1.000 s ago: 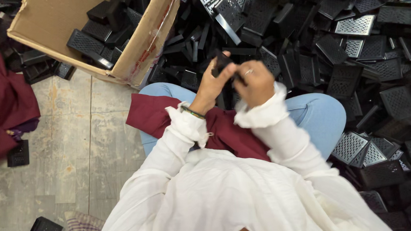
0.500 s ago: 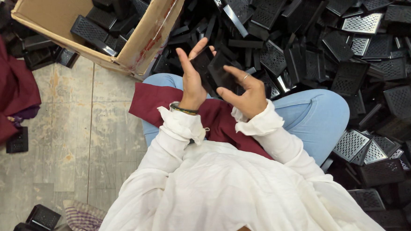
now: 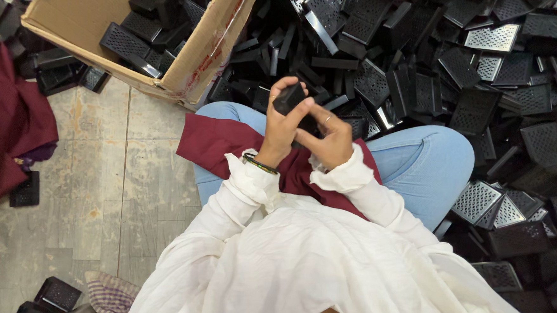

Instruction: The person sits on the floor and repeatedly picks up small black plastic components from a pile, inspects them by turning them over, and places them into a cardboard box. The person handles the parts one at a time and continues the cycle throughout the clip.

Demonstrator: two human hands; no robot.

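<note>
My left hand (image 3: 281, 123) is shut on a small black plastic part (image 3: 288, 99), held up above my lap. My right hand (image 3: 329, 136) sits just beside and below it, fingers bent against the underside of the part. Both hands hover over a dark red cloth (image 3: 214, 141) spread across my knees in blue jeans (image 3: 431, 161). A bangle circles the left wrist and a ring shows on a right finger.
A huge heap of black perforated plastic parts (image 3: 452, 71) fills the floor ahead and to the right. A cardboard box (image 3: 203, 59) with several such parts stands at the upper left. Another dark red cloth (image 3: 3, 120) lies at far left, loose parts (image 3: 48, 302) at bottom left.
A second ago both hands gripped a part together; half a second ago they were spread with fingers apart. Now the left hand has closed on a part and the right has drawn in beside it.
</note>
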